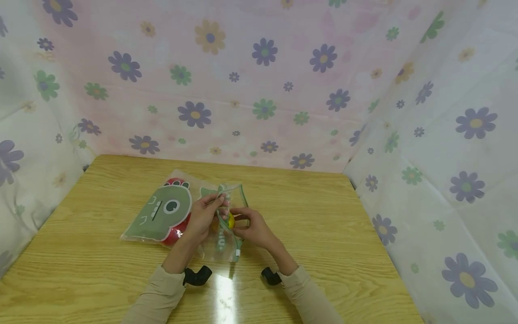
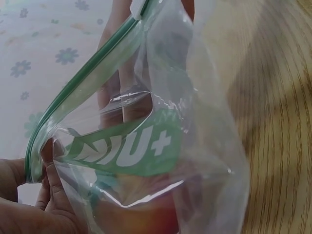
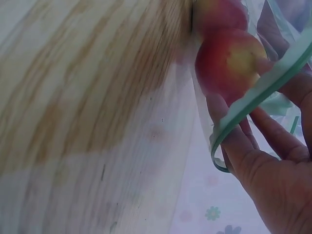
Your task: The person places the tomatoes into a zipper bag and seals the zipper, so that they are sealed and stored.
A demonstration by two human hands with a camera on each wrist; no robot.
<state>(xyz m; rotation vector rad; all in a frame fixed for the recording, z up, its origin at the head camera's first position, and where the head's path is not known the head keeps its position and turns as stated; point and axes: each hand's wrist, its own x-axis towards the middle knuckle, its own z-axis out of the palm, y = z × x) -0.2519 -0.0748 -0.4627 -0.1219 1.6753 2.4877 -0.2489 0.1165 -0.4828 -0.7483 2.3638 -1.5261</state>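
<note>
A clear zip bag [image 2: 209, 146] with a green zip edge and green lettered print faces right with its mouth spread. My left hand [image 1: 204, 218] pinches its edge between thumb and fingers. My right hand [image 1: 256, 229] reaches into the mouth from the right, its fingers round a red-and-yellow apple [image 3: 226, 63]. In the head view only a yellow part of this apple [image 1: 231, 221] shows between the fingers. Another red fruit [image 3: 219, 17] sits behind it in the right wrist view. The white zip slider [image 1: 238, 253] hangs at the near corner.
Clear plastic printed with a green one-eyed monster [image 1: 155, 216] lies left of my hands, with red round things [image 1: 175, 235] under the print. All this is on a wood-grain table [image 1: 315, 252]. Flower-patterned cloth [image 1: 263, 90] stands at the back and both sides. Each wrist bears a black mount [image 1: 198, 275].
</note>
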